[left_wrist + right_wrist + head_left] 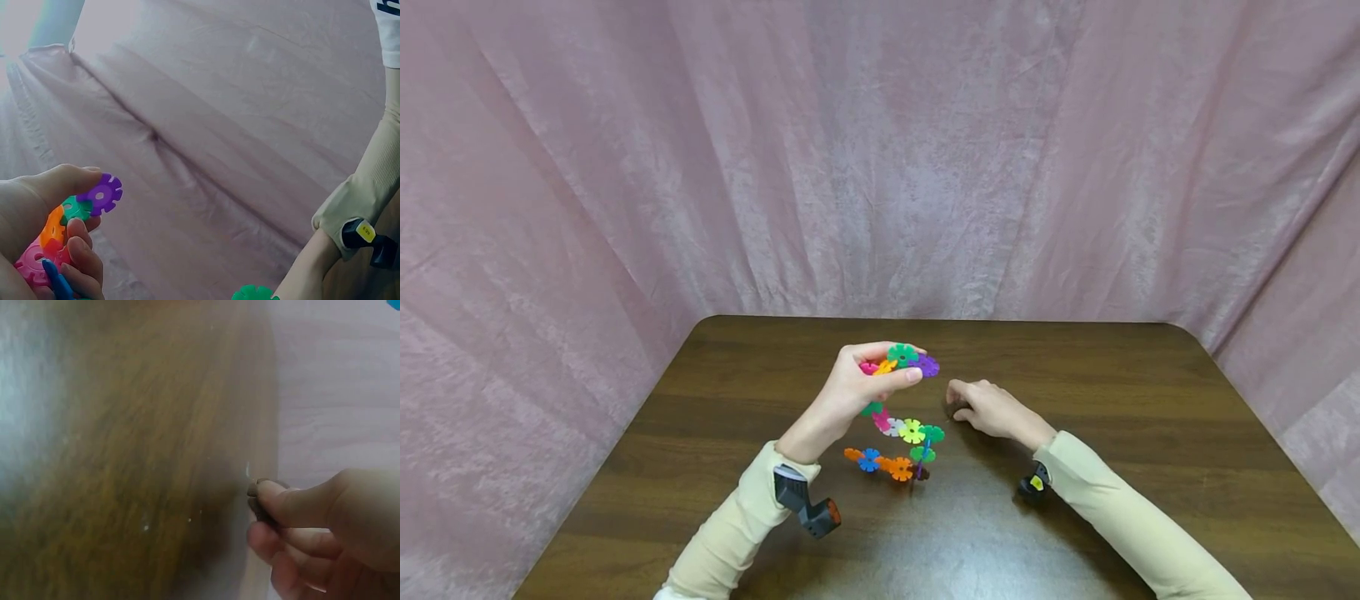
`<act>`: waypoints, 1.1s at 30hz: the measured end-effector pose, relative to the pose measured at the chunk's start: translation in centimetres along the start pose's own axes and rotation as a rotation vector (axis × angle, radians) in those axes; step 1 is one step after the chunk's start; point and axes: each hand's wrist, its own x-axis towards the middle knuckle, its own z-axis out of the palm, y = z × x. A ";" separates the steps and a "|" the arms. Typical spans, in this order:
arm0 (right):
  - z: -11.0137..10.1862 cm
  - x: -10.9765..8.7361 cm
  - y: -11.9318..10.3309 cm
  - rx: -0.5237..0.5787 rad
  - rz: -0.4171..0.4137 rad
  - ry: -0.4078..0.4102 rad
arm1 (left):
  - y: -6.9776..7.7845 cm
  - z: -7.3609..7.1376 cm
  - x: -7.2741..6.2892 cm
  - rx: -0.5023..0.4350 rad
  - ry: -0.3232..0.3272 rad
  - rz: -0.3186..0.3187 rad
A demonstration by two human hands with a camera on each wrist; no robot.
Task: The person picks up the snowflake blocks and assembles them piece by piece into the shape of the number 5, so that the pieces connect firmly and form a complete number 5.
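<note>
My left hand [848, 386] grips a chain of colourful flower-shaped interlocking discs [912, 431], which hangs in a curve below it. Between the left thumb and fingers, in the left wrist view, are a purple disc [103, 195], a green disc [75, 209], an orange one and pink ones. The purple disc sticks out past the thumb tip. Lower down, the chain bends at a dark brown disc [921, 473] and runs left through orange and blue discs. To the right of the chain, my right hand [992, 408] pinches a dark brown disc [265, 514], partly covered by the thumb, low over the table.
The brown wooden table [1112, 375] spreads under both hands. Behind it hangs a pink curtain [925, 167]. Black wrist cameras are strapped at the left wrist [805, 500] and the right wrist [1034, 483].
</note>
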 end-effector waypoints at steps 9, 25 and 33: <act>-0.8 -0.9 -0.4 0.088 -0.101 0.159 | 0.1 0.2 0.1 0.006 -0.001 0.000; -2.8 -1.8 -2.7 0.186 -0.224 0.392 | 0.1 0.4 0.0 -0.036 -0.036 0.080; -4.1 -2.3 -4.5 0.214 -0.320 0.513 | -0.1 0.4 0.2 -0.034 -0.037 0.102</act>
